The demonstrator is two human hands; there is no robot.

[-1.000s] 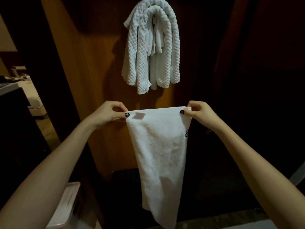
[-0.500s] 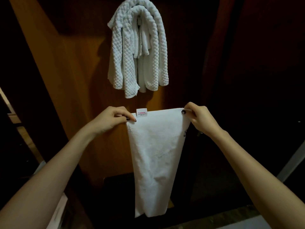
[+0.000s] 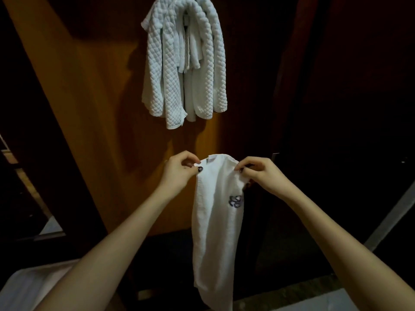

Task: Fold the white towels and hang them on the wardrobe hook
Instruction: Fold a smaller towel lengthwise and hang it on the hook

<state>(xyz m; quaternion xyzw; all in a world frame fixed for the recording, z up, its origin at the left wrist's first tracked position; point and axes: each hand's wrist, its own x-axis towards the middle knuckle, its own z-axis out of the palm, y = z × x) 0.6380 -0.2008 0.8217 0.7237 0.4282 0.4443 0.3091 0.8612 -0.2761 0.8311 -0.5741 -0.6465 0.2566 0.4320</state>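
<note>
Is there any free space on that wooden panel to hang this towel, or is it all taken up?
The top is crowded: the hanging towels cover the hook. Bare wooden panel shows left of that bunch, and in a band beneath it, above the left hand and right hand pinching the held towel.

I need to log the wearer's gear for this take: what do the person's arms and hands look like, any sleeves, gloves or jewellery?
Both forearms are bare up to the frame edge: no sleeves, gloves, watch or bracelets in view. The left hand and the right hand show no rings that I can make out. The fingernails wear dark, near-black polish, seen on both hands.
</note>
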